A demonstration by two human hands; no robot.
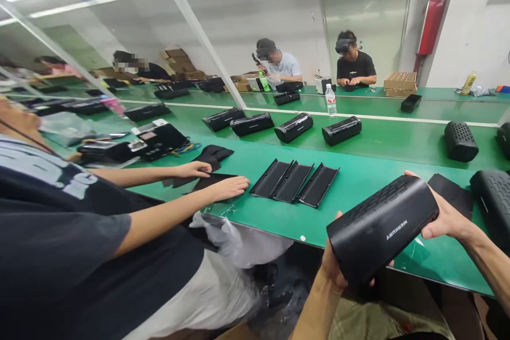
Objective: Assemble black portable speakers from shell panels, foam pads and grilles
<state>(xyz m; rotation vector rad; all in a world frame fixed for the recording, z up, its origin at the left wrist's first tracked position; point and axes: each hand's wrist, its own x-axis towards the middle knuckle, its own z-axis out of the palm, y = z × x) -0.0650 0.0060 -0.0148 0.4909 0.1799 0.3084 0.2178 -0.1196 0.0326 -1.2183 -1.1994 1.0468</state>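
Note:
Between my two hands, above the front edge of the green bench, is a black speaker casing (380,231) with a dotted grille and the word MERKURY on its side. My left hand (333,265) grips its lower left end from beneath, most fingers hidden behind it. Around the right end wraps my right hand (448,219), the thumb toward me. Behind that hand a flat dark sheet (452,194) lies on the bench. To the left rest three curved black panels (290,180), side by side with their hollow faces up.
At my left, a co-worker's hands (217,186) lie on dark sheets. Several speaker casings (295,127) stand along the belt (382,143) beyond the bench. A large black casing (492,204) sits at far right. A water bottle (330,100) and seated people are across the line.

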